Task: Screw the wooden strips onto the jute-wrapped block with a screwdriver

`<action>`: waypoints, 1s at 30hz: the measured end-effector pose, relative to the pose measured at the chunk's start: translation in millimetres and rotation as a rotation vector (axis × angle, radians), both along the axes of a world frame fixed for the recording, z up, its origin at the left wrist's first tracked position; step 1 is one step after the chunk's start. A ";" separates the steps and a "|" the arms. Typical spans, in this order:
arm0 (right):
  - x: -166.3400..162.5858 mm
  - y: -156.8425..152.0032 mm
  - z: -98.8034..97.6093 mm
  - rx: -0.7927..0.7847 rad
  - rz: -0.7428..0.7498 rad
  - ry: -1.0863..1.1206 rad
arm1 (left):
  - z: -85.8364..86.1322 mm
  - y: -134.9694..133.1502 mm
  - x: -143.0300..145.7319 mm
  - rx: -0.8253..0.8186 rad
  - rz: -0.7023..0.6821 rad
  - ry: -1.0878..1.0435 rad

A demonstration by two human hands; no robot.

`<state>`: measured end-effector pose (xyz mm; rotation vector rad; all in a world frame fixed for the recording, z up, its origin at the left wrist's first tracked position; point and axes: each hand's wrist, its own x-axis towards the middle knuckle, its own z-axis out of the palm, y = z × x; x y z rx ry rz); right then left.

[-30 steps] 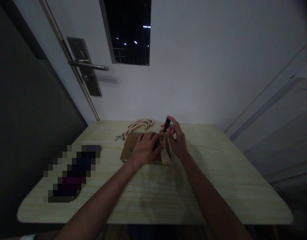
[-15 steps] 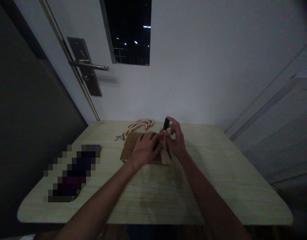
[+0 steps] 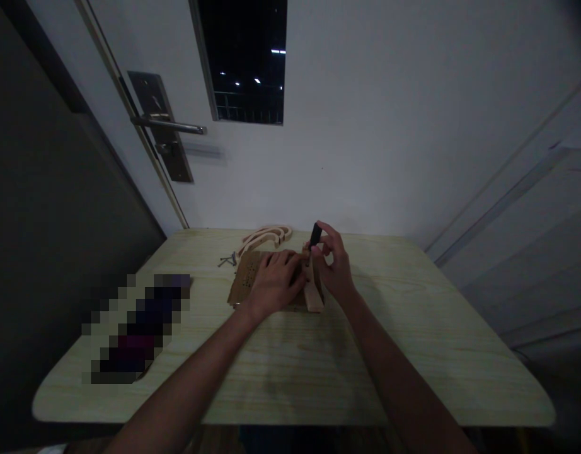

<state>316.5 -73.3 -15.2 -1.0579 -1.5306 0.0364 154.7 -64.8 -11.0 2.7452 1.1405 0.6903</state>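
Observation:
My right hand [image 3: 335, 261] is closed around a short black-handled screwdriver [image 3: 316, 234], held nearly upright and tilted slightly right. Its tip is hidden behind the fingers, over the far end of a pale wooden piece [image 3: 312, 296] with dark holes. That piece lies on the right part of a brown cardboard sheet [image 3: 243, 277]. My left hand [image 3: 277, 280] rests palm down on the cardboard. Its index finger and thumb reach the wooden piece's left side and hold it there; the exact contact is partly hidden.
Curved wooden pieces [image 3: 266, 236] lie behind the cardboard. Several metal screws [image 3: 227, 259] are at its left. A blurred dark object [image 3: 143, 328] lies on the table's [image 3: 281, 372] left side. A white door with a metal handle [image 3: 172, 126] stands behind the table.
The screwdriver handle leans slightly more to the right, and my right fingers have shifted a little on it. My left hand and the wooden piece stay in place.

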 end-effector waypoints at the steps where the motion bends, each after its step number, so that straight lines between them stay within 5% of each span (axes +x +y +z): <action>1: 0.3 0.8 -0.8 0.005 -0.021 -0.001 | -0.3 0.1 0.0 0.001 0.001 0.000; 12: 0.6 -2.5 0.7 -0.046 0.042 -0.021 | -1.3 0.7 0.5 0.002 0.009 -0.010; 21: 0.8 -0.3 -0.1 0.001 -0.078 -0.012 | -0.3 0.2 -0.4 0.004 -0.005 0.002; 30: 0.1 -3.3 2.7 -0.027 0.005 0.003 | -1.7 0.7 -0.7 -0.002 -0.002 -0.027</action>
